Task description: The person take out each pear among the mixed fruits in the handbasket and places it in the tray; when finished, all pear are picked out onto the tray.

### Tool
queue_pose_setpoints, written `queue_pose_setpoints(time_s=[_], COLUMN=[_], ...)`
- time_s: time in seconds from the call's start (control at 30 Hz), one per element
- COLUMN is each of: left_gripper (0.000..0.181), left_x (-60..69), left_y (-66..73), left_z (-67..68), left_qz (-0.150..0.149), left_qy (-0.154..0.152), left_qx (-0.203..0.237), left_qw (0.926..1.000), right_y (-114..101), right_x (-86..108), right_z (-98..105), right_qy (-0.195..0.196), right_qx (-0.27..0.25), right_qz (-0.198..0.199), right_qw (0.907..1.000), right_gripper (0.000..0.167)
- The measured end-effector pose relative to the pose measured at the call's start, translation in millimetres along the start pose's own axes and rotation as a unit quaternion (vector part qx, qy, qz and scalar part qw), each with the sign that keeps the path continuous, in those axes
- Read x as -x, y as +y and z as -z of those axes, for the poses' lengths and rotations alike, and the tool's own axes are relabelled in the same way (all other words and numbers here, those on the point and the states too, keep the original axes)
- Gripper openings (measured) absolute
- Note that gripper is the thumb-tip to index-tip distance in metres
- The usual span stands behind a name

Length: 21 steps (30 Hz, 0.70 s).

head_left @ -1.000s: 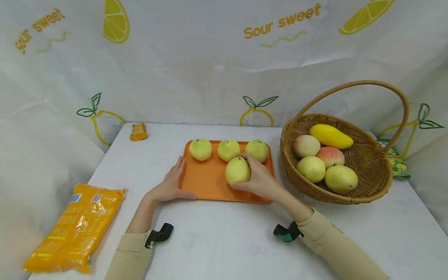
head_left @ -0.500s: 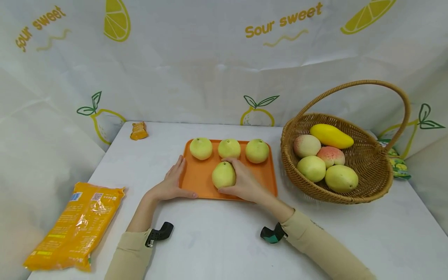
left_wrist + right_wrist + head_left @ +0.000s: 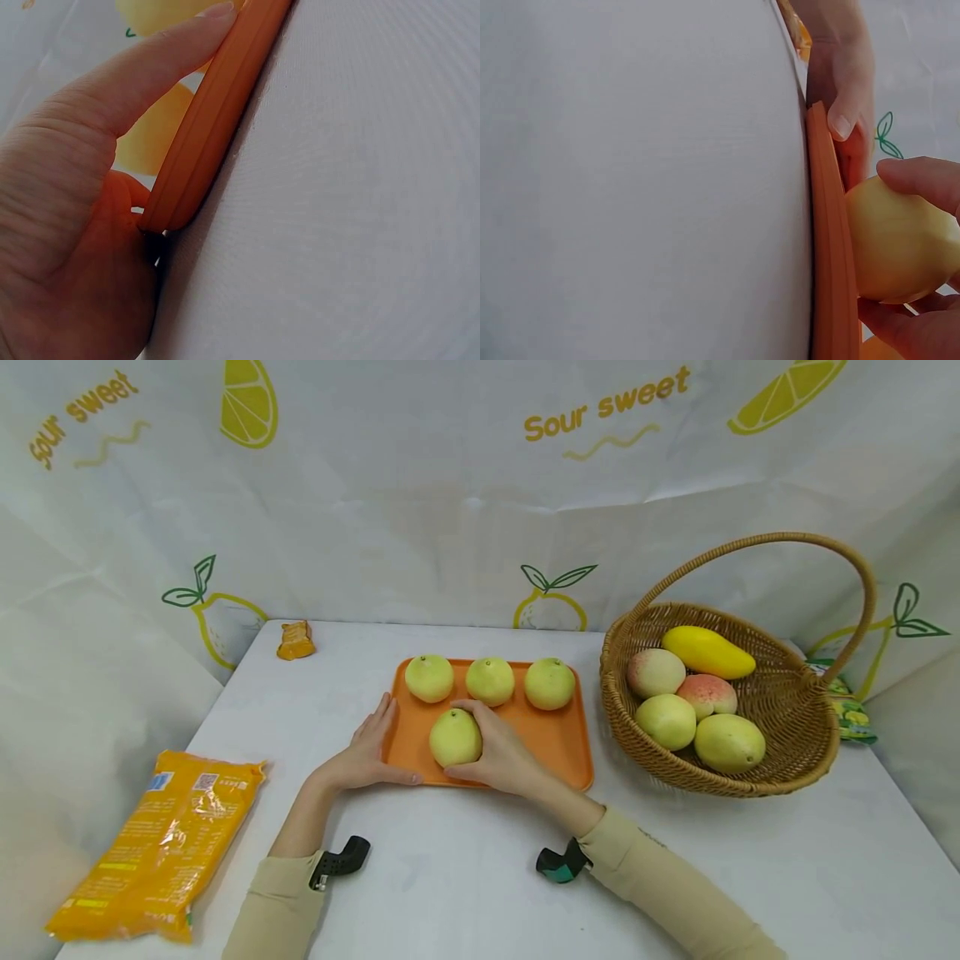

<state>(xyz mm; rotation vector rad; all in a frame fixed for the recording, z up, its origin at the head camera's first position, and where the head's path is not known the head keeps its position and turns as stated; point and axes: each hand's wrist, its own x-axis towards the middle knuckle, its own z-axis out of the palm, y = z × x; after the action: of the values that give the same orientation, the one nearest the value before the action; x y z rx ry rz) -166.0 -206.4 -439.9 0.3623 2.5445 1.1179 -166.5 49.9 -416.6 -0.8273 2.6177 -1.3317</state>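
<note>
In the head view, my right hand (image 3: pixel 498 750) grips a pale yellow-green pear (image 3: pixel 454 739) between thumb and fingers, over the front left part of an orange tray (image 3: pixel 536 739). From the right wrist view, the pear (image 3: pixel 900 244) is at the tray's rim (image 3: pixel 829 247); whether it rests on the bottom cannot be seen. Three similar pears, left (image 3: pixel 429 678), middle (image 3: pixel 490 682) and right (image 3: pixel 550 683), line the back of the tray. My left hand (image 3: pixel 362 758) rests against the tray's front left corner, fingers straight along the left side, thumb on the front rim (image 3: pixel 217 112).
A wicker basket (image 3: pixel 622 718) with a tall handle stands right, holding a mango (image 3: pixel 708 652), two peaches and two yellow-green fruits. A green packet (image 3: pixel 853 718) lies behind it. An orange bag (image 3: pixel 157 852) lies front left, a small orange packet (image 3: pixel 296 640) back left.
My right hand has carried the pear leftward and slightly toward me, from in front of the gap between the middle and right pears. The left hand stays at the tray corner.
</note>
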Motion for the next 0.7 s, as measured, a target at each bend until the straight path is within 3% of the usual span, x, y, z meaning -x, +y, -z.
queue_pose_setpoints(time_s=[0.7], left_gripper=[0.136], left_x=[0.7], left_y=[1.7], left_z=[-0.2], left_qz=[-0.004], left_qy=[-0.001], left_qx=[-0.001], left_qw=[1.0], right_y=[-14.4], right_x=[-21.4], right_z=[-25.6], right_qy=[-0.023], right_qx=[-0.005], right_qz=[0.012], right_qw=[0.9996], right_gripper=[0.081])
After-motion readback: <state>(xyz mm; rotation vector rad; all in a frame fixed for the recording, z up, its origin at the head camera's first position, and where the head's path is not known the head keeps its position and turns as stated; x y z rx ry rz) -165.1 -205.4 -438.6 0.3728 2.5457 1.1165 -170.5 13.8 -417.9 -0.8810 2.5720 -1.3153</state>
